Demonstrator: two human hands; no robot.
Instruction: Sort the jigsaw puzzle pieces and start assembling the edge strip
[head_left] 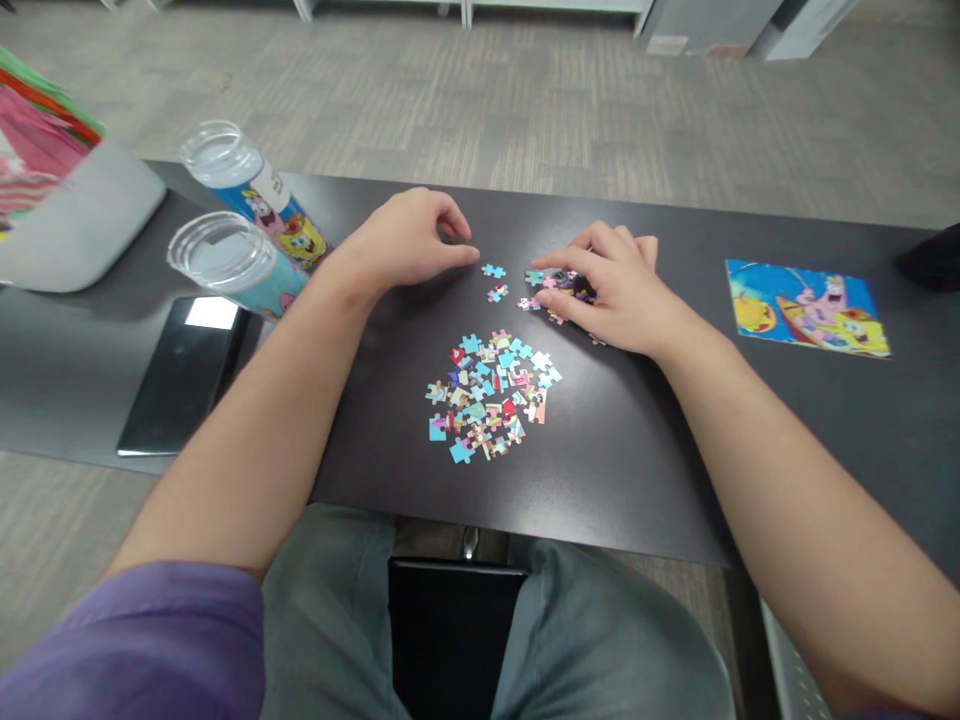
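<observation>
My left hand (416, 238) hovers over the table with its fingers bent and the thumb held apart, nothing seen in it. Just right of the thumb tip lie two loose jigsaw pieces, a light blue one (493, 271) and a multicoloured one (497, 294). My right hand (619, 280) arches over a small heap of puzzle pieces (553, 282), fingers spread and fingertips at its edge; the palm hides part of the heap. Nearer to me, a larger pile of jigsaw pieces (491, 395), light blue, red, white and pink, is spread on the dark table (600, 450).
Right of my right hand lies a cartoon picture card (814, 308). At left stand two clear-topped cartoon tubes (281, 215) (255, 270), beside a black flat device (180, 375) and a white bin (90, 215) of colourful items. A dark object (934, 262) sits at the far right.
</observation>
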